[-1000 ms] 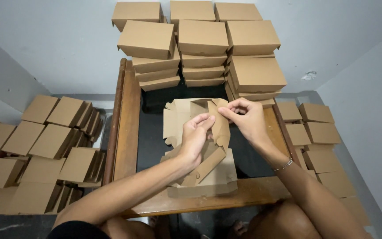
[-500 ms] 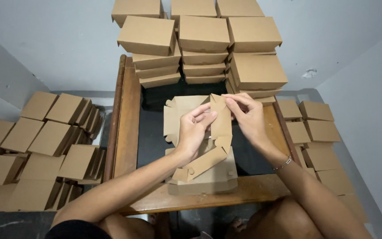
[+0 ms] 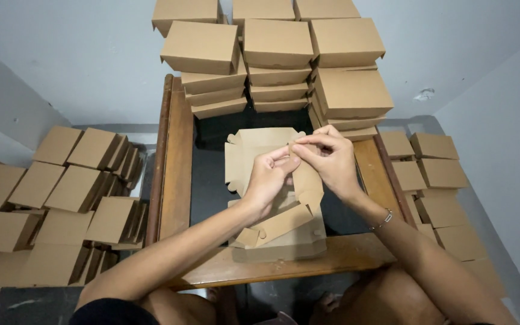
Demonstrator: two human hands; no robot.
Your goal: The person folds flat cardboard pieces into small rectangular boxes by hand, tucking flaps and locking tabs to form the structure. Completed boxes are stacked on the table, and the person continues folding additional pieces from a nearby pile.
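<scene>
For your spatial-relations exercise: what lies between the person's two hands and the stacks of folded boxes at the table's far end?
In the head view, the raised back flap of the unfolded cardboard box lies there, then a bare strip of dark tabletop before the stacks of folded boxes.

The flat box (image 3: 260, 153) is plain tan cardboard, unprinted. The stacked boxes (image 3: 278, 45) behind it are the same tan, as are the boxes on the floor (image 3: 61, 192). The surface (image 3: 179, 168) is reddish-brown wood with a black inset (image 3: 209, 180). The walls (image 3: 73, 66) are pale grey. The bracelet (image 3: 383, 219) is silvery.
</scene>
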